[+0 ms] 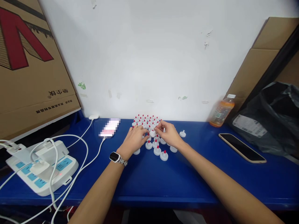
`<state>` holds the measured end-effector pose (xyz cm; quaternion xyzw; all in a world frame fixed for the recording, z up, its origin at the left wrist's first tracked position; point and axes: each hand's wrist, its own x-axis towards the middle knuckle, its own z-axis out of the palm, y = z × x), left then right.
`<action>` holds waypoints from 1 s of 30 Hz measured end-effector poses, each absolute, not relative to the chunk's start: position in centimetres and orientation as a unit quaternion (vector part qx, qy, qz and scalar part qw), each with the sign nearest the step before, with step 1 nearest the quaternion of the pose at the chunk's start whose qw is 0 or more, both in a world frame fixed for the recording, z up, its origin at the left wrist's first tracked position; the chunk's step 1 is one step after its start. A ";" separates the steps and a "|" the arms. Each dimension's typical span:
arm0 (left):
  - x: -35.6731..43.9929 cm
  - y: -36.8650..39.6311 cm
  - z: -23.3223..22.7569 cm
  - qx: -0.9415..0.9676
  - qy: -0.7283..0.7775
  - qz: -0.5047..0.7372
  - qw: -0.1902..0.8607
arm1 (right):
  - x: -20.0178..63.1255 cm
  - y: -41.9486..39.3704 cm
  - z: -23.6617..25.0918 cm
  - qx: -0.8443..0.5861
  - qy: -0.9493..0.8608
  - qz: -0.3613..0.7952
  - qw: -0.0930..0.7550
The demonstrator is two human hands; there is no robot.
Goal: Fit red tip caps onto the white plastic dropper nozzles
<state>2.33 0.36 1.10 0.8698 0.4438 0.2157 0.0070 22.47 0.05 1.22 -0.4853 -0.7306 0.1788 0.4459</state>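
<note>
Between my two hands is a white nozzle cap (152,133), a round lid with a narrow spout. My right hand (170,134) has thumb and fingers pinched together at this cap. My left hand (134,139) is just left of it, fingers curled and thumb close to the fingertips; whatever they hold is too small to make out. Behind the hands stand rows of white caps with red tips (145,120). Several more red-tipped caps (164,156) stand in front, partly hidden by my hands. A white cap without a red tip (182,133) stands apart at the right.
The blue table (182,179) meets a white wall. On the left are a power strip (58,177) with white cables and a blurred-out phone (109,127). On the right are an orange drink bottle (221,111), a phone (242,147) and a dark plastic bag (268,115). Cardboard (35,84) flanks both sides.
</note>
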 end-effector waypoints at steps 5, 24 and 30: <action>1.5 0.5 1.1 0.873 0.438 0.215 0.011 | 22.3 0.2 1.0 -0.483 -0.748 0.180 0.418; 6.5 0.4 3.0 0.901 0.352 0.251 0.045 | 29.6 -1.2 0.9 -0.611 -0.688 0.039 0.390; 12.2 0.6 3.7 0.918 0.321 0.225 0.056 | 34.2 0.1 -1.5 -0.678 -0.645 0.048 0.349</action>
